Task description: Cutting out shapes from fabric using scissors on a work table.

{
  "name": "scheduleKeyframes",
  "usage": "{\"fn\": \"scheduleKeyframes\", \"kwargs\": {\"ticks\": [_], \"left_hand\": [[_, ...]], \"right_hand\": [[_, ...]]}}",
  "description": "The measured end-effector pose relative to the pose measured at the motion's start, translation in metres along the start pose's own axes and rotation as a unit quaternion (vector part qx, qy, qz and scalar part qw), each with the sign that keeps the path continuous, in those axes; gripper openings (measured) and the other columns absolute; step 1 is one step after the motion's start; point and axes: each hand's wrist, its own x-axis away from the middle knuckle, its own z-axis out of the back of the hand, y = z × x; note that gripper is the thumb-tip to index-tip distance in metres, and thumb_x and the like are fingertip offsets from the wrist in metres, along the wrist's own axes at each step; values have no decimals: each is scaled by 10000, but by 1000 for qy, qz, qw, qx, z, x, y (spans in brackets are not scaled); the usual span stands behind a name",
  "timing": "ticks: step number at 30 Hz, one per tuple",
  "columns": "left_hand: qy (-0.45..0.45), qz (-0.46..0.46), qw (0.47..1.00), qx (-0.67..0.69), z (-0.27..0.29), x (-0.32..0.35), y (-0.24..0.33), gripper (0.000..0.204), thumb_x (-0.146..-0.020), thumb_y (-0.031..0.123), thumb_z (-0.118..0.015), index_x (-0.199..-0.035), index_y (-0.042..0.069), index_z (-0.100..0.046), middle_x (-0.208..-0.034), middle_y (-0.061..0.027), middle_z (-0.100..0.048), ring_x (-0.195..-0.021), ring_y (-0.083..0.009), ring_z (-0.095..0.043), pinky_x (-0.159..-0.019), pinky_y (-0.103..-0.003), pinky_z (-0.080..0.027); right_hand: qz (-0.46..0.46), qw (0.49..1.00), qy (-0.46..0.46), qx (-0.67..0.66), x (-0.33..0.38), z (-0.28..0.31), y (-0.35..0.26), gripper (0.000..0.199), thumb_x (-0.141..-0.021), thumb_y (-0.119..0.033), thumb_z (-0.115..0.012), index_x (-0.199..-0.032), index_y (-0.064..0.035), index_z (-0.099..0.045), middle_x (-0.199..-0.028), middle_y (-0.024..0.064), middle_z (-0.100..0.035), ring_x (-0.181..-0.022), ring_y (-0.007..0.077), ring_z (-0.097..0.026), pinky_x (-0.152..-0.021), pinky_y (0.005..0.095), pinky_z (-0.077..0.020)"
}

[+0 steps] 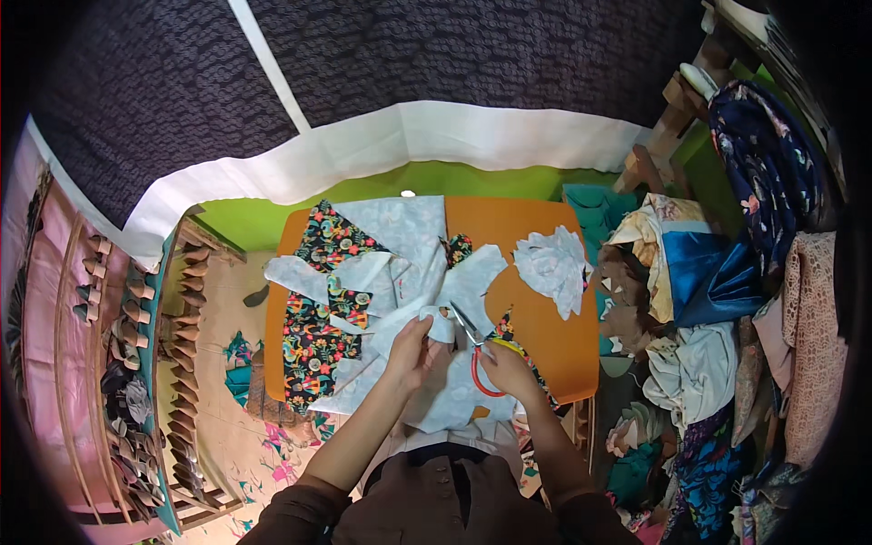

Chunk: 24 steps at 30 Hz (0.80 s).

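Observation:
My left hand (pixel 411 356) pinches the edge of a pale blue-white piece of fabric (pixel 440 328) and holds it up off the table. In my right hand (pixel 510 371) is a pair of scissors (pixel 480 372) with red and yellow handles. Its metal blades point up and to the left, reaching the fabric close to my left fingertips. Under both hands spreads more of the pale fabric (pixel 413 222), in overlapping layers. Black fabric with a colourful floral print (pixel 313 350) shows at the left, and a narrow strip of that print lies beneath my right wrist.
The orange-brown table (pixel 545 359) bears a crumpled pale fabric bundle (pixel 552 266) at its right. Piled cloths, including a blue satin one (pixel 713 282), crowd the right side. Wooden racks (pixel 186 350) holding shoe-like shapes stand at the left. Scraps (pixel 282 450) litter the floor.

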Motion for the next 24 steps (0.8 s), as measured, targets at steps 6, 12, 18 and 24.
{"fn": "scheduleKeyframes", "kwargs": {"ticks": [6, 12, 18, 24], "left_hand": [[0, 34, 999, -38, -18, -29, -44, 128, -866, 174, -481, -916, 61, -517, -865, -19, -588, -779, -98, -582, -682, -206, -489], [-13, 63, 995, -75, -60, -45, -72, 82, -865, 146, -472, -895, 87, -520, -853, -25, -588, -748, -101, -570, -650, -218, -464], [-30, 11, 999, -38, -90, -72, -95, 142, -856, 110, -476, -986, 79, -523, -958, -18, -578, -897, -118, -549, -818, -276, -421], [-49, -20, 999, -2, -100, -109, -106, 251, -836, 68, -484, -1086, 72, -478, -1024, -36, -555, -950, -134, -524, -864, -290, -400]], "right_hand": [[-109, 622, -127, -765, 2, 18, -8, 288, -853, -283, -501, -1073, -97, -494, -1064, 52, -519, -1021, 161, -470, -893, 352, -370], [-145, 507, -88, -845, -19, 46, 29, 213, -831, -178, -527, -1039, -132, -515, -1036, 19, -533, -999, 160, -483, -889, 324, -365], [-99, 574, 26, -813, -37, 78, 72, 325, -778, -2, -556, -1079, -101, -484, -981, 48, -528, -946, 154, -509, -799, 316, -421], [-66, 789, 31, -610, -54, 118, 96, 388, -746, 29, -579, -1106, -54, -459, -950, 30, -490, -774, 84, -498, -639, 209, -412]]}}
